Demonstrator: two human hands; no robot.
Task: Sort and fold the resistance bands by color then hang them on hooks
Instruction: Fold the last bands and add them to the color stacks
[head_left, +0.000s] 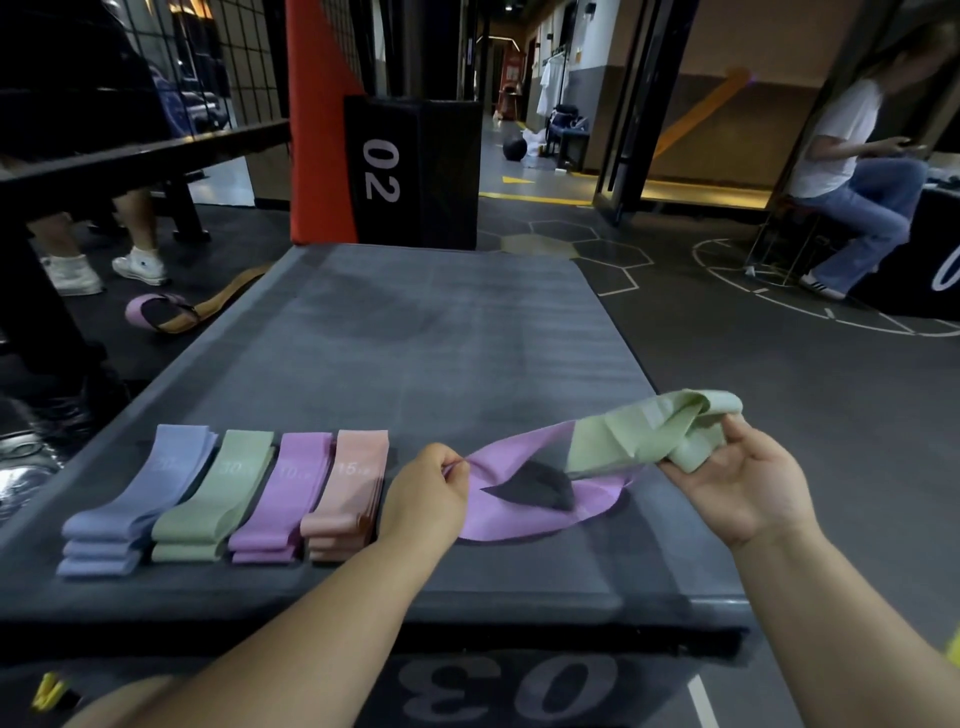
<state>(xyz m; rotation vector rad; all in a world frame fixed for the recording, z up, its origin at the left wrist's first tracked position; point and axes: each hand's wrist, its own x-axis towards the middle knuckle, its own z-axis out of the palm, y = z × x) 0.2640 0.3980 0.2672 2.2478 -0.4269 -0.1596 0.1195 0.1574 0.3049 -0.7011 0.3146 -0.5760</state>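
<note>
Four folded stacks lie side by side on the grey padded box (426, 332): blue bands (140, 499), green bands (213, 493), purple bands (283, 499) and pink bands (348, 499). My left hand (426, 499) pinches one end of a loose purple band (519, 499) that loops over the box top. My right hand (743, 483) holds a crumpled light green band (654, 431), lifted above the box's right edge. The green band overlaps the purple one where they cross.
A black box marked 02 (410, 171) and a red pad (317, 119) stand behind the grey box. A purple and a tan band (171, 312) lie on the floor at left, near someone's white shoes (104, 270). A person sits on a stool (852, 182) at right.
</note>
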